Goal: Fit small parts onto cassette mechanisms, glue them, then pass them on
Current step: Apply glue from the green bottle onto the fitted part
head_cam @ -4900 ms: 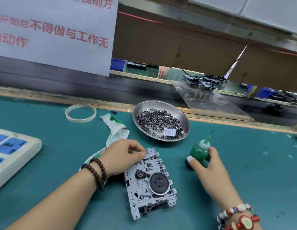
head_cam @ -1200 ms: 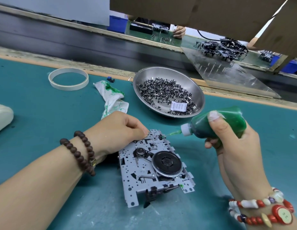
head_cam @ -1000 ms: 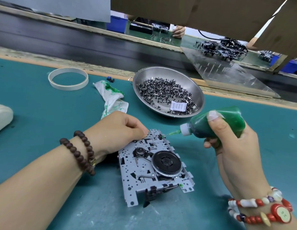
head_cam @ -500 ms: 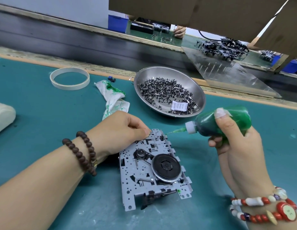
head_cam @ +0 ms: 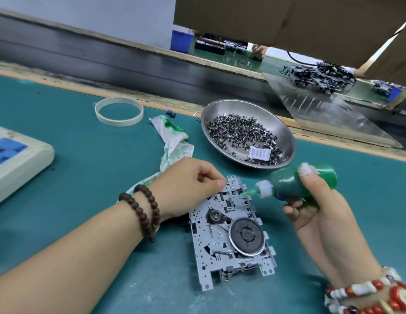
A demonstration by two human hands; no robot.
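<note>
Glue bottle (head_cam: pixel 297 184) nozzle now touches cassette mechanism (head_cam: pixel 231 236), near parts bowl (head_cam: pixel 247 134).

No legible text anywhere.

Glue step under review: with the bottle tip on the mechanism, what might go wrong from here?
1. The right hand squeezes the green glue bottle tilted nearly flat; too much glue may flood the cassette mechanism.
2. The left hand pinches the top edge right beside the nozzle; its fingertips may catch glue.
3. A green blob sits on the near edge and could smear.
</note>
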